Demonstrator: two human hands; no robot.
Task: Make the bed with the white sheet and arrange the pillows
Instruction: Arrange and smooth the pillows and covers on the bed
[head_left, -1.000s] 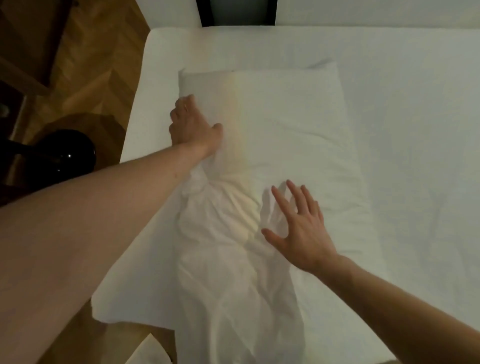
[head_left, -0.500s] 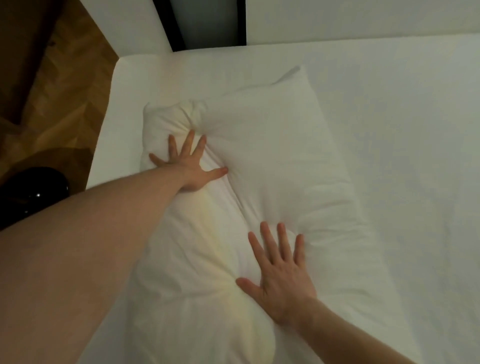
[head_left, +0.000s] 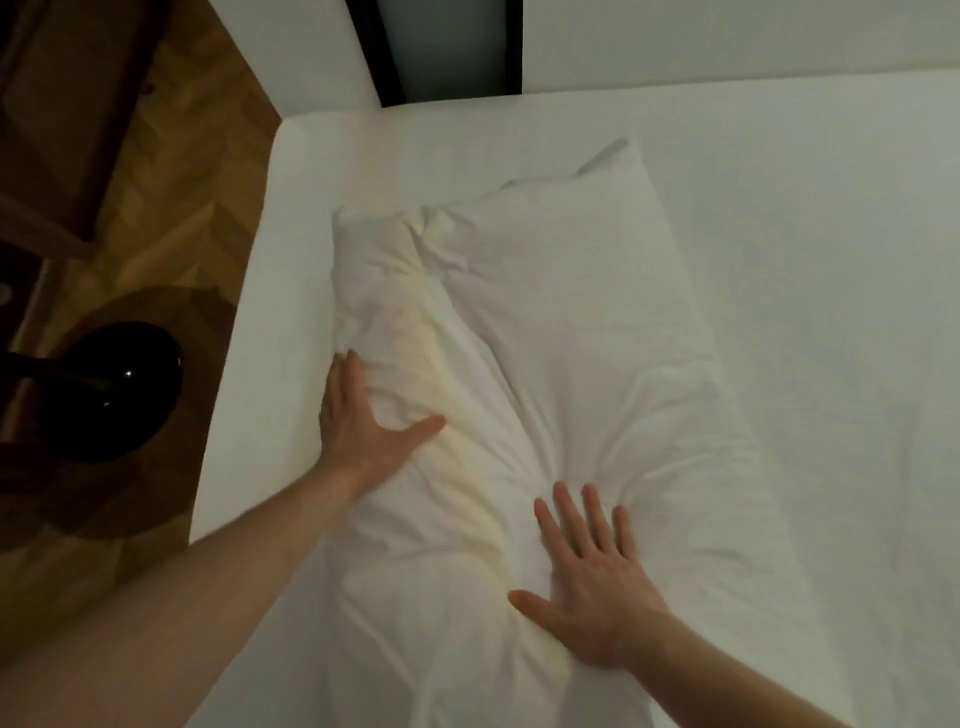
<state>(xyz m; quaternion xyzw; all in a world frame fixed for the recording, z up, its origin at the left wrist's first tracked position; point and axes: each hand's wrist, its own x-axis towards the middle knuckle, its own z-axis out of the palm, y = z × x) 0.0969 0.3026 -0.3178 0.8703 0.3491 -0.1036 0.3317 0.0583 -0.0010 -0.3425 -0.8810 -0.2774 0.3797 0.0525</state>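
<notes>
1. Since half a second ago, my left hand (head_left: 363, 431) has slid back from the pillow's far corner to its left edge, while the right hand has stayed on the near half.
2. That suggests I am smoothing and plumping the pillow, not moving it; arranging looks nearly done here.
3. At far left, a dark round object (head_left: 111, 387) sits on the wooden floor (head_left: 171, 171), beside the bed.
4. My left hand lies open, fingers against the pillow's side, thumb on top.
5. Lengthwise on the white sheet (head_left: 805, 260), near the bed's left edge, lies the pillow (head_left: 545, 322), creased down its middle.
6. My right hand (head_left: 592, 582) presses flat, fingers spread, gripping nothing.
</notes>
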